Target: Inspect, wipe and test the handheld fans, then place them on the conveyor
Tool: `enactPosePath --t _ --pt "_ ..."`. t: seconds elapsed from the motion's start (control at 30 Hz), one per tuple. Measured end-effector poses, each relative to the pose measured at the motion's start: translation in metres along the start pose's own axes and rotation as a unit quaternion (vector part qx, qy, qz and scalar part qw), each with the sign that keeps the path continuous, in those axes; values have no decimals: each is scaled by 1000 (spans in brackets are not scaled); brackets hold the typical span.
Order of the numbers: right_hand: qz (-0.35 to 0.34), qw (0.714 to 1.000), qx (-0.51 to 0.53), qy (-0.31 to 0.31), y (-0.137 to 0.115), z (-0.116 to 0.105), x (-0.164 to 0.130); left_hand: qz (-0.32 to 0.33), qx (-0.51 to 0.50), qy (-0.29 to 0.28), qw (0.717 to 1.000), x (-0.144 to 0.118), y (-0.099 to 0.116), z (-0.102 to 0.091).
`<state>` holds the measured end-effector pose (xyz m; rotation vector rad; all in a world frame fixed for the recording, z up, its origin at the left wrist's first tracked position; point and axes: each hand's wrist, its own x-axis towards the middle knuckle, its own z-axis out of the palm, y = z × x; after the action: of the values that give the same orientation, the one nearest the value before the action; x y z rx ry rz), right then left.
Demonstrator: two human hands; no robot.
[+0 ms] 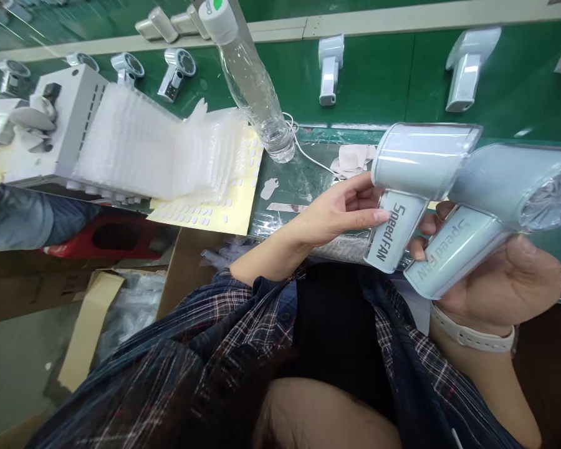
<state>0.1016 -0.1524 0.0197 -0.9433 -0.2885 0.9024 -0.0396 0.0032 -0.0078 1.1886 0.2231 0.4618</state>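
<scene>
My left hand (343, 212) is closed on the handle of a pale blue handheld fan (423, 162), its thumb beside the "Speed FAN" lettering. A second handheld fan (509, 181) of the same colour rests in my right hand (505, 280), whose fingers wrap round behind the handle. Both fans appear to have a clear, shiny covering. They are tilted side by side, their heads touching or overlapping in view; I cannot tell which. The grille of the right-hand fan points to the right. A pale wristband (477, 337) is on my right wrist.
Several more fans lie on the green conveyor (374, 75). A water bottle (257, 81) stands near a stack of bubble-wrap bags (140, 143) and a yellow sticker sheet (238, 206). A co-worker's sleeve (23, 218) shows at left, above a cardboard box (88, 330).
</scene>
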Motion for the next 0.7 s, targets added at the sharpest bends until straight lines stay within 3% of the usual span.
enactPosePath --t 0.17,0.53,0.7 --pt "-44 997 -34 47 6 0 2 -25 -5 -10 1000 3 -5 -5" --pt "-32 992 -40 116 12 1 7 -19 9 -1 1000 5 -4 -8" --pt "-66 993 -54 87 15 0 4 -22 97 -1 995 5 3 -9"
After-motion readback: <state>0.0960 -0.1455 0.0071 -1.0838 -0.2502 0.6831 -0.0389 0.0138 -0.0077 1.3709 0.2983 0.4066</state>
